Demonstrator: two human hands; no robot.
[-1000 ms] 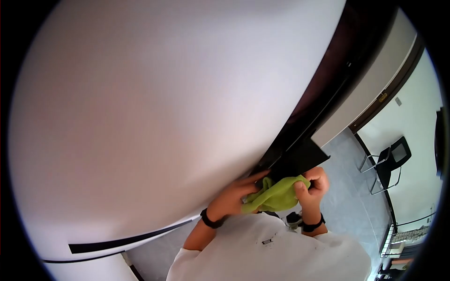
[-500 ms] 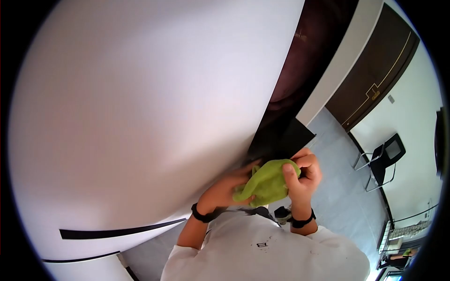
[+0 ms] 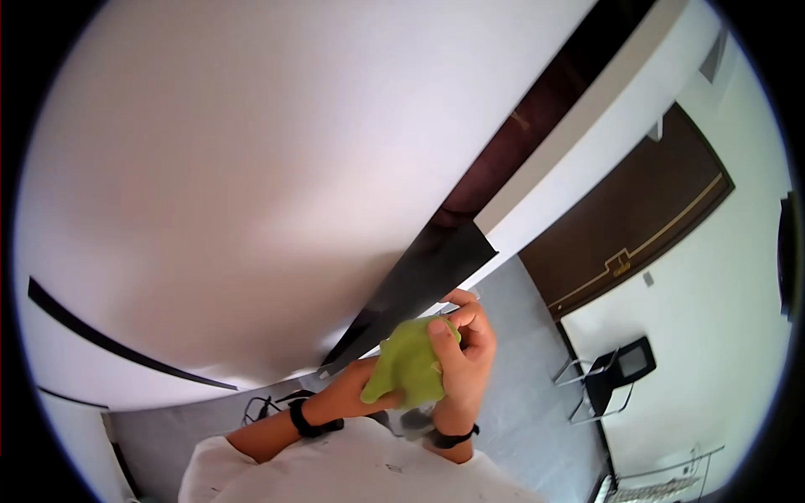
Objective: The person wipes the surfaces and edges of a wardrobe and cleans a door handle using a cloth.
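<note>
Head view, right hand [image 3: 466, 356]: fingers [image 3: 475, 321] curled and thumb pressed down, gripping the right side of a green cloth [image 3: 409, 354].
Left hand [image 3: 356, 388]: partly behind the cloth; its fingers are hidden, so I cannot tell whether they grip or merely support.
Cloth: bunched between both hands, its lower left corner loose. Should the right thumb ease off, the bundle could slip, as the left hand's hold is uncertain.
Black panel [image 3: 411, 293]: just beyond the cloth, sloping up and away. Its corner looks sharp; a quick outward swing could scrape the right knuckles or snag the fabric.
Left wristband [image 3: 306, 422]: near the lower edge of the white panel [image 3: 243, 184]; the forearm drifting inward might rub it there.
Grey floor [image 3: 524, 394]: below the hands; a dropped cloth would probably pick up dirt.
Thin dark loops [image 3: 267, 411]: perhaps cables, on the floor beyond the left forearm; a careless step could catch them.
Chair [image 3: 599, 386]: well apart, near the wall, an unlikely obstacle.
</note>
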